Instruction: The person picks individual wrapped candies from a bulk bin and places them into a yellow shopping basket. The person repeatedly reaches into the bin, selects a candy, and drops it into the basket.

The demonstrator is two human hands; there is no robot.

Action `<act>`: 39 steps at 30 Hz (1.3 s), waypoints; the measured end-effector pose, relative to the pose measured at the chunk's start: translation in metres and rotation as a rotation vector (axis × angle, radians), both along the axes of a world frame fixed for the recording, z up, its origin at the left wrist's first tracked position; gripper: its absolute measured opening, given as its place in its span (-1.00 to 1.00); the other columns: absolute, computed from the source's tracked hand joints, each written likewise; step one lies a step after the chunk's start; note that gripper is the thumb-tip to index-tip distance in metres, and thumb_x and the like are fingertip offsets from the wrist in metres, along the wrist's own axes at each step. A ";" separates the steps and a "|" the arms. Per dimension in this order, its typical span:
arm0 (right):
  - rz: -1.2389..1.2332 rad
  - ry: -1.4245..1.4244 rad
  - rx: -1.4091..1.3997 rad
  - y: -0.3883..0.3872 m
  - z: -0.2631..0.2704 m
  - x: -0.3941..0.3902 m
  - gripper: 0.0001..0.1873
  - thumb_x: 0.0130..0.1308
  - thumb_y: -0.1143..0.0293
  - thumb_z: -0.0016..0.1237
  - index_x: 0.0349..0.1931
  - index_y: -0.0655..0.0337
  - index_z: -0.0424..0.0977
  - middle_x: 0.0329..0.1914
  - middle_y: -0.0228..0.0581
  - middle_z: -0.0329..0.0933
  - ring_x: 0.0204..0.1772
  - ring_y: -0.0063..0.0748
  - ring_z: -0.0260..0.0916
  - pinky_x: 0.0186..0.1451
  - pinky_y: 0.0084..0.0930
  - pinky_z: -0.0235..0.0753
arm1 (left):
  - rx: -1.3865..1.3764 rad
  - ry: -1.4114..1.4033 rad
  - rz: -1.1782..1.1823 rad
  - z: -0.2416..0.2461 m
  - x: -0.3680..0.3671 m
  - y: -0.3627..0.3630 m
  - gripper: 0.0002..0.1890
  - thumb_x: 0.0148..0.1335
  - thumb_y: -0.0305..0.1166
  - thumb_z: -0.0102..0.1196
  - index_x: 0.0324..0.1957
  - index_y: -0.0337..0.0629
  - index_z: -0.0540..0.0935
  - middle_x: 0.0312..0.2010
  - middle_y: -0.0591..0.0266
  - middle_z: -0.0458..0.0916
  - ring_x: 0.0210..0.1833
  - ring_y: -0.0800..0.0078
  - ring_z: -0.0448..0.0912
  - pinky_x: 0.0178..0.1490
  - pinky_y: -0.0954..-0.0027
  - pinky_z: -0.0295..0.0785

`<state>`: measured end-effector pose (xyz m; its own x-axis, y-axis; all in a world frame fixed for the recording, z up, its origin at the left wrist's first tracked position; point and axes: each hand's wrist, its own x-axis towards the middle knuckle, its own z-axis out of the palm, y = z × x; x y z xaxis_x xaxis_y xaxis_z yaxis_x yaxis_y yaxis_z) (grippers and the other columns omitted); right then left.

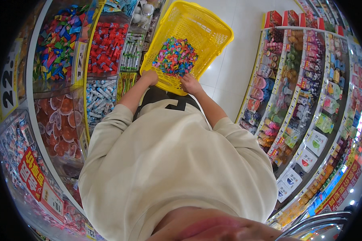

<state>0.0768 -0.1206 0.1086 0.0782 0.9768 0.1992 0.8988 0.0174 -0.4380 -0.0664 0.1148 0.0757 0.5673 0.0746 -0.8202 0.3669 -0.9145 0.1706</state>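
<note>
A yellow plastic shopping basket [211, 27] with perforated walls is tilted in front of my body. Small multicoloured wrapped candies [176, 57] lie heaped at its near end. My left hand [150, 77] is closed over the rim at the near left corner. At the near right corner, my right hand [191, 84] curls over the rim, its fingertips beside the candies; part of its grip is hidden.
Clear bins on the left hold colourful wrapped candies [58, 45], red-wrapped sweets [107, 48], blue-and-white wrapped sticks [101, 99] and orange jelly cups [60, 123]. Shelves of packaged snacks [289, 78] curve along the right. Pale floor tiles [226, 69] lie between.
</note>
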 end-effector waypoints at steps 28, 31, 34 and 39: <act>-0.425 0.229 -0.706 0.044 -0.101 -0.015 -0.69 0.23 0.41 0.06 0.00 0.10 0.57 0.07 -0.06 0.53 0.12 0.04 0.52 0.06 -0.09 0.58 | -0.148 -0.320 0.262 -0.094 0.008 -0.048 -0.59 0.21 -0.47 0.09 0.14 -0.04 0.59 0.12 -0.12 0.52 0.12 -0.12 0.55 0.16 -0.01 0.50; -0.479 0.276 -0.617 0.042 -0.102 -0.010 -0.80 0.24 0.40 0.06 -0.13 0.13 0.62 -0.10 -0.06 0.61 0.01 0.00 0.58 -0.02 -0.12 0.59 | -0.178 -0.396 0.380 -0.089 0.010 -0.050 -0.70 0.23 -0.45 0.11 0.00 -0.03 0.69 -0.05 -0.11 0.63 -0.01 -0.06 0.62 0.07 0.03 0.53; -0.551 0.279 -0.563 0.038 -0.096 -0.004 -0.84 0.29 0.33 0.05 -0.19 0.11 0.64 -0.23 -0.10 0.66 -0.14 0.00 0.62 -0.10 -0.09 0.59 | -0.221 -0.422 0.496 -0.078 0.016 -0.051 -0.78 0.23 -0.44 0.17 -0.09 -0.04 0.74 -0.22 -0.09 0.69 -0.13 -0.04 0.65 -0.02 0.03 0.53; -0.545 0.290 -0.475 0.030 -0.069 0.001 -0.80 0.31 0.26 0.06 -0.15 0.06 0.67 -0.21 -0.10 0.67 -0.15 0.04 0.62 -0.08 -0.09 0.59 | -0.238 -0.625 0.598 -0.060 0.025 -0.048 -0.79 0.22 -0.39 0.25 -0.08 -0.03 0.73 -0.27 -0.04 0.71 -0.20 -0.02 0.67 -0.11 0.04 0.55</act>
<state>0.0777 -0.0903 0.0399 0.5567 0.7611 -0.3329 0.5753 -0.6424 -0.5064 -0.0415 0.0666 0.0157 0.8364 0.3677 -0.4064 0.5471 -0.5153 0.6596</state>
